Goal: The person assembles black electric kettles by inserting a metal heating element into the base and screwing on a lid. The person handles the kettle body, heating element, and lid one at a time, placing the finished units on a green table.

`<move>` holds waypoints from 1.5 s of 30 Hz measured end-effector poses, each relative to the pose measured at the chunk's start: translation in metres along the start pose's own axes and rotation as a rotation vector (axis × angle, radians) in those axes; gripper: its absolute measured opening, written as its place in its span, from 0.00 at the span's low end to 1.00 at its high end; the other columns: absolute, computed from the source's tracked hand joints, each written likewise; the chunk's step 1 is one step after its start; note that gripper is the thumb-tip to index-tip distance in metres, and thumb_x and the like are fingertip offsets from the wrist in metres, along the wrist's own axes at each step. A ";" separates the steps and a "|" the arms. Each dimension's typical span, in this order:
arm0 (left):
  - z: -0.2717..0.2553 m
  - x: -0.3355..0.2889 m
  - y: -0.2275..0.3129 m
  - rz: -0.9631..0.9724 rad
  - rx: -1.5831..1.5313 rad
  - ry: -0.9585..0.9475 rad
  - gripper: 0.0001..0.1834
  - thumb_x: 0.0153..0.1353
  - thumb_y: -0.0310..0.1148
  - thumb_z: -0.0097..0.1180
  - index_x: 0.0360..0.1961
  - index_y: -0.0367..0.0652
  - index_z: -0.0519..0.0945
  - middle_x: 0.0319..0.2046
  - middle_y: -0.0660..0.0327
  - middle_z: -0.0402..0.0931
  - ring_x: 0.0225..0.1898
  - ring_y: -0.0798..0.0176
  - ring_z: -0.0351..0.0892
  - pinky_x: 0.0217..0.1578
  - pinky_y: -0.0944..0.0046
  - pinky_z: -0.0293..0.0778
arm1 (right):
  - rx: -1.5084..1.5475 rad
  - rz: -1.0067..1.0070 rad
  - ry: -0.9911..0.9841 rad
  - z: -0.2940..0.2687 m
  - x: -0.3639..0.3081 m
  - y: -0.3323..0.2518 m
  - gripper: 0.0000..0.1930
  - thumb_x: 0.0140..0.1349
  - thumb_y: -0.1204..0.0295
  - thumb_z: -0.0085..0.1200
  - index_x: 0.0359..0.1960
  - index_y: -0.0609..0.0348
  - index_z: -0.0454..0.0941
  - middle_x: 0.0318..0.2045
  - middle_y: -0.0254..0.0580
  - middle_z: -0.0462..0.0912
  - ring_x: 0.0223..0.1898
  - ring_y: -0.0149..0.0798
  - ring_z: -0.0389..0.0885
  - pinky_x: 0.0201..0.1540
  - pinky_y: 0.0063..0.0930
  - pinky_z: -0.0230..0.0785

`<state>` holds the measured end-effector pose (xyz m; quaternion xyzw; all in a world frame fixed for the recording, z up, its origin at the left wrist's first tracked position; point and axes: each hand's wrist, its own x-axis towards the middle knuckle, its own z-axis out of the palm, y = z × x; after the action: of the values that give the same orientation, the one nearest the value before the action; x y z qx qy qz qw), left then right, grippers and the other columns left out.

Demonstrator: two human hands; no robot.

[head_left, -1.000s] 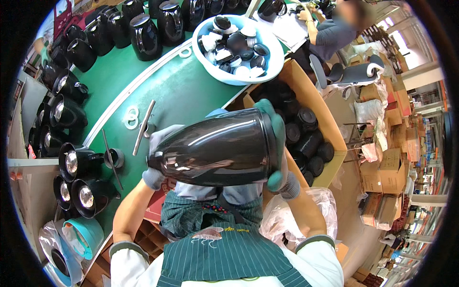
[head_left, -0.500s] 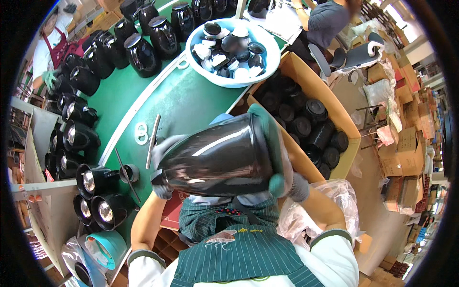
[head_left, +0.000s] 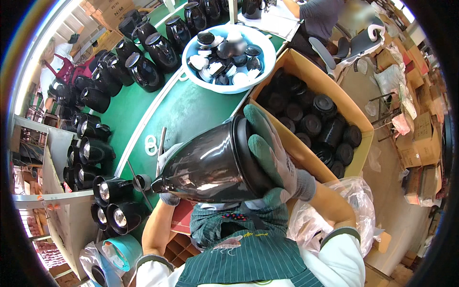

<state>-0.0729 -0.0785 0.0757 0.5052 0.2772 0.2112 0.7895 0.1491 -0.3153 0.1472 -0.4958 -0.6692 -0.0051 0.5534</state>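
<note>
A glossy black vacuum jug lies tilted across my lap, its narrow spout end to the left and its wide base to the right. My gloved left hand holds it near the spout end, largely hidden behind the body. My right hand, in a grey and green glove, is wrapped over the black base piece, thumb below and fingers above. A metal rod stands beside my left hand; whether the hand touches it cannot be made out.
A blue basin of black and white lids stands on the green table. At right is a carton of black round parts. Several black jugs line the left and back. White rings lie near the rod. Another person sits at the back.
My right hand has turned on the jug's base, its fingers now spread over the end and no longer blurred. The jug has tilted slightly; the whole view has shifted a little.
</note>
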 end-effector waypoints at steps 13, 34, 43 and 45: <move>0.070 -0.017 0.107 0.751 1.270 -0.150 0.21 0.46 0.33 0.70 0.44 0.39 0.87 0.38 0.53 0.87 0.40 0.49 0.89 0.44 0.59 0.81 | 1.096 0.876 0.677 0.028 -0.070 -0.025 0.36 0.77 0.48 0.44 0.78 0.55 0.55 0.73 0.48 0.68 0.71 0.46 0.70 0.74 0.44 0.64; 0.129 -0.032 0.109 0.762 0.704 -0.592 0.38 0.56 0.40 0.58 0.67 0.29 0.72 0.62 0.38 0.72 0.64 0.38 0.74 0.67 0.49 0.66 | 1.599 0.637 0.748 0.015 -0.053 0.003 0.35 0.66 0.59 0.60 0.72 0.59 0.65 0.67 0.48 0.73 0.68 0.50 0.73 0.72 0.46 0.66; 0.042 -0.051 0.050 0.460 0.817 -0.778 0.22 0.58 0.36 0.71 0.52 0.41 0.85 0.51 0.51 0.84 0.61 0.43 0.79 0.63 0.46 0.71 | 0.867 0.948 0.364 -0.047 -0.042 0.016 0.38 0.66 0.59 0.61 0.75 0.59 0.63 0.70 0.47 0.73 0.70 0.49 0.72 0.74 0.46 0.63; 0.002 -0.037 0.027 0.534 1.081 -0.318 0.20 0.59 0.40 0.69 0.49 0.40 0.86 0.43 0.52 0.85 0.54 0.45 0.81 0.60 0.47 0.72 | 0.327 0.697 -0.332 -0.042 -0.018 0.013 0.43 0.48 0.63 0.77 0.67 0.64 0.74 0.64 0.49 0.80 0.64 0.51 0.79 0.68 0.44 0.71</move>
<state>-0.1005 -0.0918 0.1093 0.9105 0.0879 0.1532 0.3739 0.1869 -0.3442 0.1427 -0.5925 -0.5333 0.3687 0.4782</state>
